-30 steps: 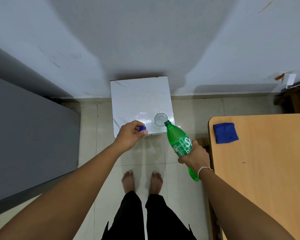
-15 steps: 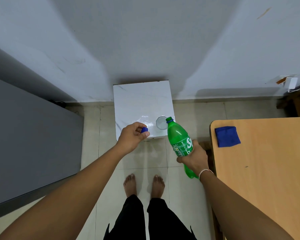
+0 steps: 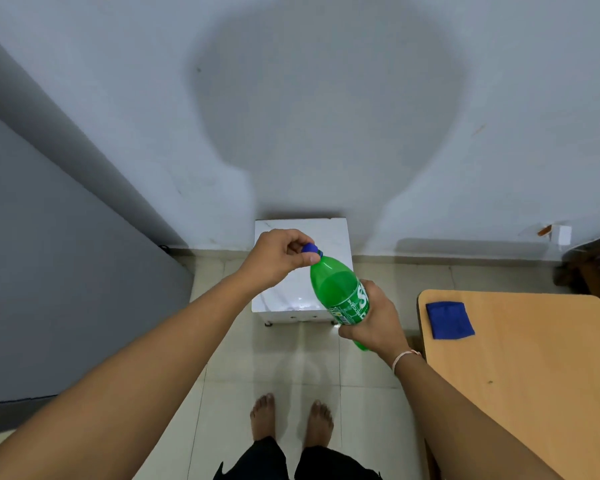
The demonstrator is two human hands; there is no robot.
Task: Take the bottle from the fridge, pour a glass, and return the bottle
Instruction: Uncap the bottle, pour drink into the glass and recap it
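Note:
A green soda bottle [image 3: 338, 291] is held tilted over the small white table [image 3: 281, 303], its neck pointing up and left. My right hand [image 3: 374, 320] grips its lower body around the label. My left hand [image 3: 281, 258] pinches the blue cap [image 3: 309, 248] on the bottle's mouth. The glass is hidden behind the bottle and hands.
A grey fridge [image 3: 49, 271] fills the left side. A wooden table [image 3: 520, 368] with a blue cloth [image 3: 449, 320] stands at the right. A pale wall rises behind the small table. Tiled floor and my bare feet [image 3: 291, 417] are below.
The bottle has been raised away from the glass and turned more upright. My left hand has brought the blue cap onto the bottle's mouth. The camera has tilted upward.

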